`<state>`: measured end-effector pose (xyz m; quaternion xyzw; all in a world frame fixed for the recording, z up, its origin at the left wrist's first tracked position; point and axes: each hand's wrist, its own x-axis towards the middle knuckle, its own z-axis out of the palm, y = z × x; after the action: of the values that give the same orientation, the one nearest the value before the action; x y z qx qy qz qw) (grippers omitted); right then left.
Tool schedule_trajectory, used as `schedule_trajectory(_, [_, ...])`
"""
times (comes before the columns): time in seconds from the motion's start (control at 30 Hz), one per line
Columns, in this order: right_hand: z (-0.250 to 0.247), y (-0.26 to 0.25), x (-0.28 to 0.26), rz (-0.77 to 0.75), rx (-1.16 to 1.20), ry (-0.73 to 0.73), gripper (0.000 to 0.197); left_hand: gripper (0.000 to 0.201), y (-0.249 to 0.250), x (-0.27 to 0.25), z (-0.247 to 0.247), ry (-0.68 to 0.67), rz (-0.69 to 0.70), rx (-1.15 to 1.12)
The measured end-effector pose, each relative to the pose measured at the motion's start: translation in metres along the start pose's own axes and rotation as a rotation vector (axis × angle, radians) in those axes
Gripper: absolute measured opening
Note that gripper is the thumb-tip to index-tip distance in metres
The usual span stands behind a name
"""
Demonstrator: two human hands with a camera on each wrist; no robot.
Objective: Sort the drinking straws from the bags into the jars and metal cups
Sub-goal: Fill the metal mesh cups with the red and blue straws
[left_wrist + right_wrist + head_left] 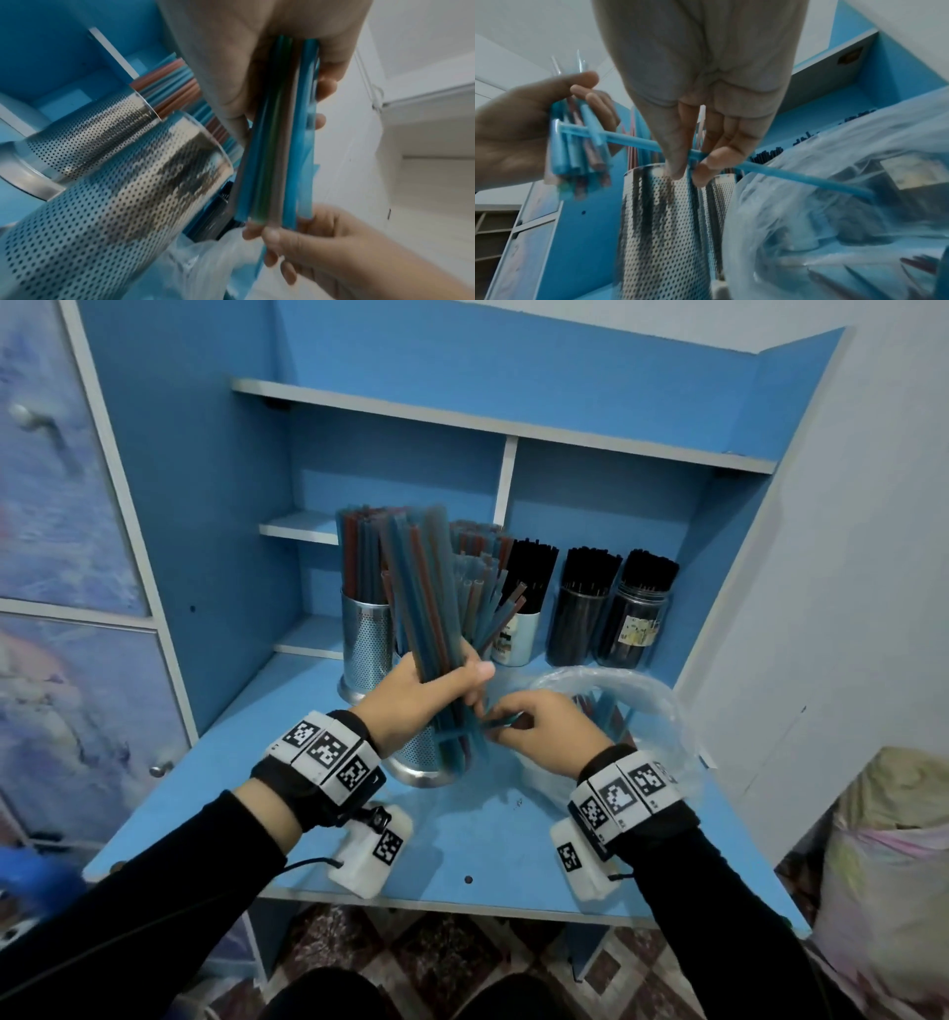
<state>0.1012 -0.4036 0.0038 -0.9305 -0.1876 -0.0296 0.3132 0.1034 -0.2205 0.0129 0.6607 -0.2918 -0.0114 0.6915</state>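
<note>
My left hand (436, 683) grips an upright bundle of blue and red straws (429, 588) above a perforated metal cup (421, 757) on the blue desk. In the left wrist view the bundle (277, 142) runs down past my left hand's fingers (326, 89). My right hand (534, 729) pinches a single blue straw (634, 142) lying crosswise against the bundle's lower ends; its fingertips (703, 172) show in the right wrist view. A second metal cup (365, 649) full of straws stands behind. A clear plastic bag (616, 711) with more straws lies to the right.
A white cup (516, 642) and two dark jars (577, 618) (634, 624) of black straws stand at the back under the shelf (513, 428). Cabinet doors (61, 557) are at the left, a cloth sack (893, 865) at the right. The desk's front edge (462, 906) is near me.
</note>
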Motion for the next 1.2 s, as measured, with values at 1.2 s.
schedule_trajectory(1.2, [-0.042,-0.066,-0.02,-0.2,0.151,0.355,0.009,0.018,-0.017,-0.017,0.017,-0.001,-0.003,0.046])
